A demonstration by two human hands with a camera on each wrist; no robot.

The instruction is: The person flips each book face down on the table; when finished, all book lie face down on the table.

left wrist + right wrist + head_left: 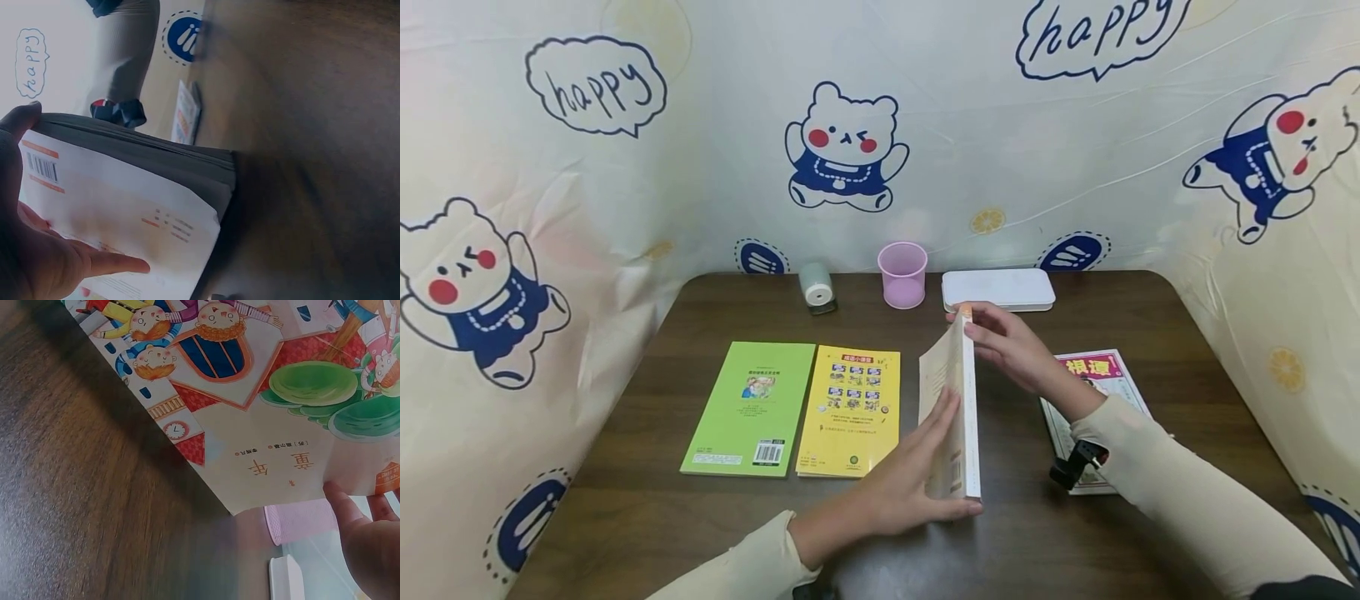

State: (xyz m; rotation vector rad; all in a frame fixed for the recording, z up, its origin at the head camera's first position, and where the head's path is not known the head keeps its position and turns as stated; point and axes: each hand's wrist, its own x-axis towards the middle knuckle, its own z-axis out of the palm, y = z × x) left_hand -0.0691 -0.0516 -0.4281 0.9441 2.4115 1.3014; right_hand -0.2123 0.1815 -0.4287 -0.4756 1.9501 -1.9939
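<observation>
A thick book (971, 408) stands on its long edge above the middle of the table, its narrow white spine turned up; whether it touches the tabletop I cannot tell. My left hand (898, 487) holds its near end, with the fingers stretched along the pale back cover (119, 187) and the thumb at the near end of the spine. At the far top corner, my right hand (1011, 346) pinches the book. Drawn children and green bushes decorate the front cover (240, 437) in the right wrist view.
Left of the hands lie a green book (748, 408) and a yellow book (850, 417), side by side. Another book (1093, 367) lies under the right forearm. A grey-green object (816, 285), a pink cup (903, 275) and a white case (997, 289) line the table's back edge.
</observation>
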